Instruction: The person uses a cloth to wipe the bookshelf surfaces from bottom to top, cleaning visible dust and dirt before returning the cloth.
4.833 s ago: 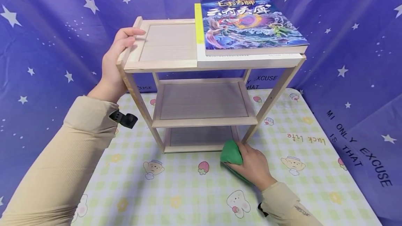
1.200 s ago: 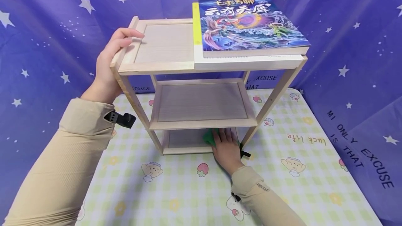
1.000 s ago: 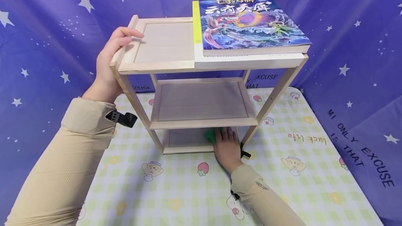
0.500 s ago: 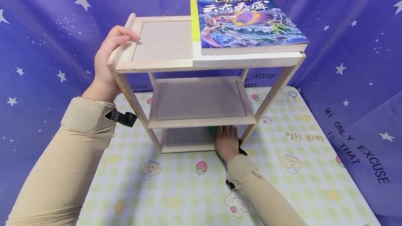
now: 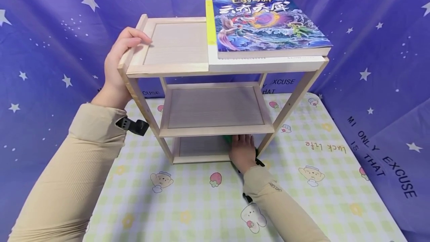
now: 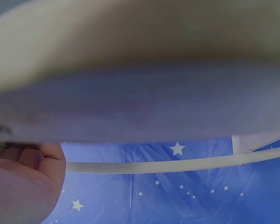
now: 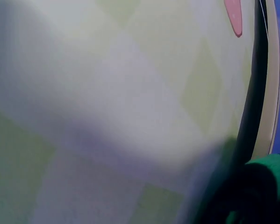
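A three-tier wooden shelf rack [image 5: 216, 132] stands on the table. My left hand [image 5: 117, 62] grips its top left edge, thumb and forefinger over the rim, with its other fingers curled under in the left wrist view. My right hand [image 5: 243, 153] reaches onto the bottom shelf [image 5: 201, 148], palm down, fingers extended side by side on a green cloth [image 5: 227, 138]. The middle shelf [image 5: 216, 108] hides the fingertips and most of the cloth. In the right wrist view, a bit of green cloth [image 7: 270, 164] shows at the lower right.
On the top shelf's right side, a colourful fantasy paperback [image 5: 268, 25] lies on a white and yellow book [image 5: 210, 21]. A checked cartoon tablecloth [image 5: 188, 197] covers the table. Behind hangs a purple curtain [image 5: 67, 21] with white stars.
From in front of the rack, my right hand has moved with the green cloth onto the bottom shelf, then deeper under the middle shelf. My left hand keeps its hold; the rack shifted slightly.
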A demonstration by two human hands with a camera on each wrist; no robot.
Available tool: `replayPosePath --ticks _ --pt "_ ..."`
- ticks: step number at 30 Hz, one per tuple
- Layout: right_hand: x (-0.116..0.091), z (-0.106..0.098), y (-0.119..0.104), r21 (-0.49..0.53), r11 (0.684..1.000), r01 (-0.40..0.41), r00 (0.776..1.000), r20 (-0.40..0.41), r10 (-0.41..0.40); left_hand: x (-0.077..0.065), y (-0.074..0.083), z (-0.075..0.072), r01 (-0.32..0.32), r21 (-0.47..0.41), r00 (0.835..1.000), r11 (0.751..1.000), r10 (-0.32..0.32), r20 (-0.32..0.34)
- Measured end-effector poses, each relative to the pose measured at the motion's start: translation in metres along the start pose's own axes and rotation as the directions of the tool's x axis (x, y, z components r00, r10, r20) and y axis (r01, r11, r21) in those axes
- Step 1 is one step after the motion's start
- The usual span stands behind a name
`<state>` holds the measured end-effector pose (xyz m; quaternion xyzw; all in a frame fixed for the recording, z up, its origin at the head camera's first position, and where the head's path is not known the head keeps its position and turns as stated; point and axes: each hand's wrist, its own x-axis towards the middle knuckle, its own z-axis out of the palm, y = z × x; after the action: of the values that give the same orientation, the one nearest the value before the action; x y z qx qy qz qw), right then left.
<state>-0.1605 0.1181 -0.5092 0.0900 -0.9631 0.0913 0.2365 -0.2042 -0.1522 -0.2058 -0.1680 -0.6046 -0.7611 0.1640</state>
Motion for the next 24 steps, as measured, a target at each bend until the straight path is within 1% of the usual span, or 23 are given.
replayPosePath --ticks 2,4,10,16,24 --pt "-0.002 0.001 0.0 -0.009 1.0 0.027 0.999 -0.045 -0.028 0.0 0.0 0.001 -0.002 0.004 1.0 1.0 0.002 0.001" --pt "-0.003 0.001 -0.001 -0.007 0.999 0.04 0.998 -0.046 -0.04 0.0 0.0 0.001 0.0 0.001 1.0 1.0 0.0 0.002" --pt "-0.003 0.0 -0.006 -0.003 1.0 0.021 0.997 0.073 -0.02 0.0 0.0 0.002 0.003 -0.018 1.0 1.0 -0.003 0.007" --pt "-0.004 -0.004 -0.009 -0.022 1.0 0.006 0.988 0.157 -0.002 0.001 -0.001 0.003 -0.002 -0.026 1.0 1.0 0.002 0.023" --pt "-0.005 -0.005 -0.015 -0.068 0.997 0.046 0.979 0.201 -0.031 0.002 -0.002 0.002 -0.022 -0.035 1.0 0.999 0.022 0.003"
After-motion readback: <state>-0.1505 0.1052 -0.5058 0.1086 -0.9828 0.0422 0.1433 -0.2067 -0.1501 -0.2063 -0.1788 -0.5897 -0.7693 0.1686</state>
